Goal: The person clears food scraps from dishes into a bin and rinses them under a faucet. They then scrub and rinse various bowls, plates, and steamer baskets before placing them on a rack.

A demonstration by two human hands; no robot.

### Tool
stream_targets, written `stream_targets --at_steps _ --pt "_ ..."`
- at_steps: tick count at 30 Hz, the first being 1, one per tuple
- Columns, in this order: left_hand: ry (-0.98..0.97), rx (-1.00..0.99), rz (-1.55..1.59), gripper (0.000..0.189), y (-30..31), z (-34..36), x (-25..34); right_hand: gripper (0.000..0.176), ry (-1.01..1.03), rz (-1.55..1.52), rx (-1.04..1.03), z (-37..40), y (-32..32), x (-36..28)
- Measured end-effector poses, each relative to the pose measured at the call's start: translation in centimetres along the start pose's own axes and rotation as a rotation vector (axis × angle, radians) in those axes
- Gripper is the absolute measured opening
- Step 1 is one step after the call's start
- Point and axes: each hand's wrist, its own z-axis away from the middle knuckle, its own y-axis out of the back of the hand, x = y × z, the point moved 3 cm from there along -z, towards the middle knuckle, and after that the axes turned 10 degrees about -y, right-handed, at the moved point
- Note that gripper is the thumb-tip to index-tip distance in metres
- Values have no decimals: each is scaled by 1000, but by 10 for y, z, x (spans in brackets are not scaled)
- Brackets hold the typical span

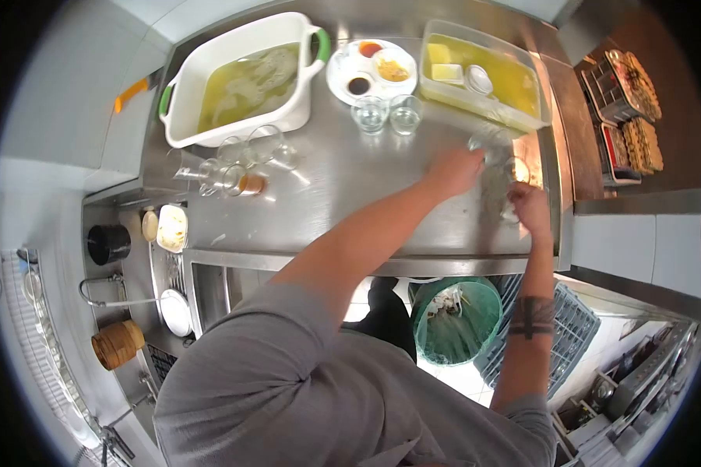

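Observation:
My left hand point(456, 172) reaches across the steel counter with its fingers closed on a clear drinking glass point(488, 141), just in front of the clear plastic tub. My right hand point(530, 207) is beside it near the counter's right end, fingers pinched at the rim of another clear glass point(516, 169). Glare from the metal blurs the outlines of both glasses. The plastic tub point(479, 114) holds yellowish liquid, with yellow sponges point(446, 73) and a round white-rimmed piece in it. Two upright clear glasses point(370, 115) stand to the left of my left hand.
A white basin point(183, 124) with green handles holds yellowish, foamy water. Several glasses point(265, 143) are grouped in front of it, one with amber liquid. A white plate point(339, 62) carries small sauce bowls. Below the counter's front edge are a green-lined bin point(463, 342) and grey racks point(576, 323).

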Motion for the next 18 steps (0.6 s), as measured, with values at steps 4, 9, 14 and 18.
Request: stream_targets --at_steps 4,9,14,18 --pt "39 -22 48 9 43 130 -32 22 139 -6 -18 55 -63 -76" --pt "159 9 29 13 154 299 -61 23 334 -38 -130 112 -147 -229" --pt "181 92 -27 17 238 410 -107 23 343 32 -250 126 -226 -338" --pt "291 140 -185 15 285 463 -145 26 366 91 -147 132 -250 -390"
